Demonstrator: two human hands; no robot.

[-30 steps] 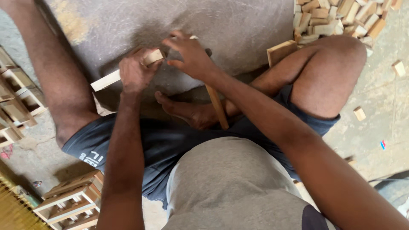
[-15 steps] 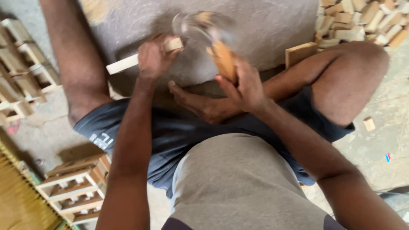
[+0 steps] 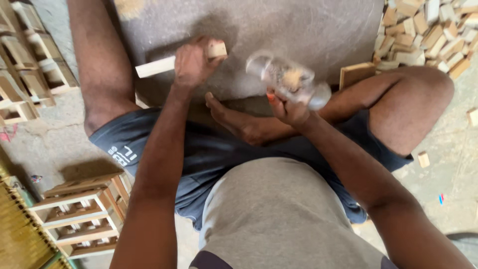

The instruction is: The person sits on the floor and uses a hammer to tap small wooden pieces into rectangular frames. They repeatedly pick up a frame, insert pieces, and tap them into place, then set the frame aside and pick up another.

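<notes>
Person's sitting on the ground with a grey stone slab (image 3: 308, 30) in front of them, one foot (image 3: 239, 122) tucked in at the slab's near edge. The left hand (image 3: 191, 62) is clamped around a pale wooden strip (image 3: 155, 66), holding it flat on the slab near its near-left part; one end of the strip pokes out left of the fist and a short bit shows on the right side by the thumb.

The right hand (image 3: 289, 107) is closed on the handle of what looks like a hammer (image 3: 289, 77) (it's one big motion smear, so I can't say for sure what the head looks like). It's up in the air above the slab's near edge, right of the strip and not touching it.

Off the slab's right edge there's a heap of small wooden blocks (image 3: 428, 30), plus a flat wooden board (image 3: 356, 73) leaning just by the right knee. On the floor to the left sit stacked wooden frames (image 3: 82, 214), little ladder-like racks.
</notes>
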